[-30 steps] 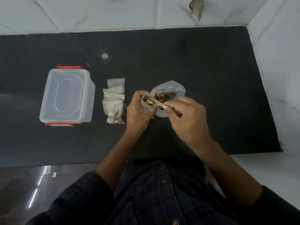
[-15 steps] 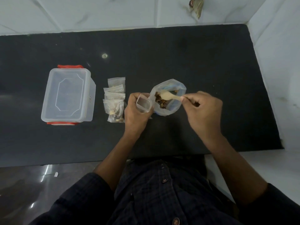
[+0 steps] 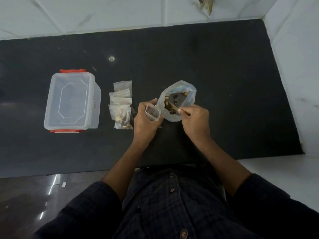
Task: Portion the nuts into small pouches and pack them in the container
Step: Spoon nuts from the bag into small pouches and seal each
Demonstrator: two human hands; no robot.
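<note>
Clear small pouch [image 3: 153, 114] sits pinched open in my left grip [image 3: 146, 120]; my right grip [image 3: 195, 120] pinches the spoon [image 3: 174, 107], dipping into the nut bag [image 3: 177, 99] mid-desk; container [image 3: 71, 100] near the left edge.

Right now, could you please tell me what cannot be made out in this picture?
Head view only:
- Spoon: its handle is hidden inside the right hand.
- Small pouch: its lower part is covered by the left hand, so its fill is unknown.
- Container: the cloudy lid hides the inside.
- Nuts in the big bag: too dark to count.
</note>
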